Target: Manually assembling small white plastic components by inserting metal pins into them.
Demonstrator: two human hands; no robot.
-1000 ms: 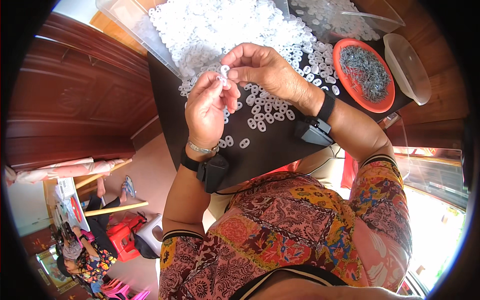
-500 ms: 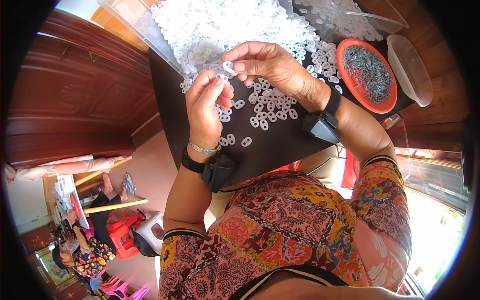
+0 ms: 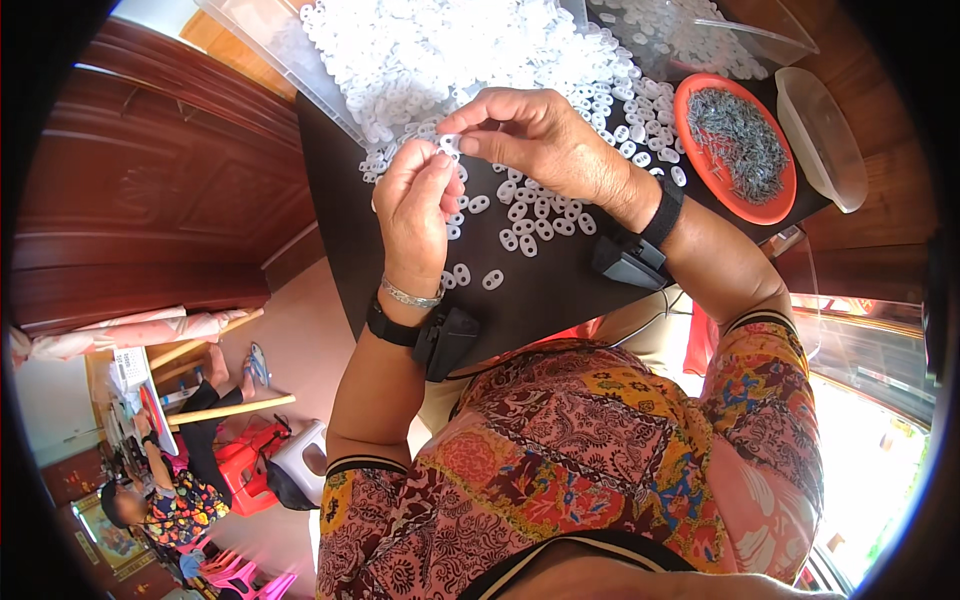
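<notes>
Over the dark table my two hands meet, both with fingers closed. My right hand (image 3: 540, 140) pinches a small white oval plastic piece with two holes (image 3: 449, 143) between thumb and fingertips. Just below it, the thumb and forefinger of my left hand (image 3: 415, 205) are closed on a similar white piece, mostly covered by the fingers. The two pieces appear to touch or overlap; the exact contact is too small to tell. Loose white pieces (image 3: 545, 210) lie scattered under and beside my hands, spreading from a big heap (image 3: 450, 50) beyond them.
A clear plastic bin (image 3: 270, 60) surrounds part of the heap. On the right sit a red plate (image 3: 686, 130) of thin metal pins (image 3: 740, 145), an oblong translucent tub (image 3: 835, 150) and another clear container (image 3: 760, 40). Another person (image 3: 185, 510) sits at far left, near red stools (image 3: 250, 480).
My right hand has come slightly down and left, bringing its white piece against the one in my left hand. My left hand has shifted a little to the right.
</notes>
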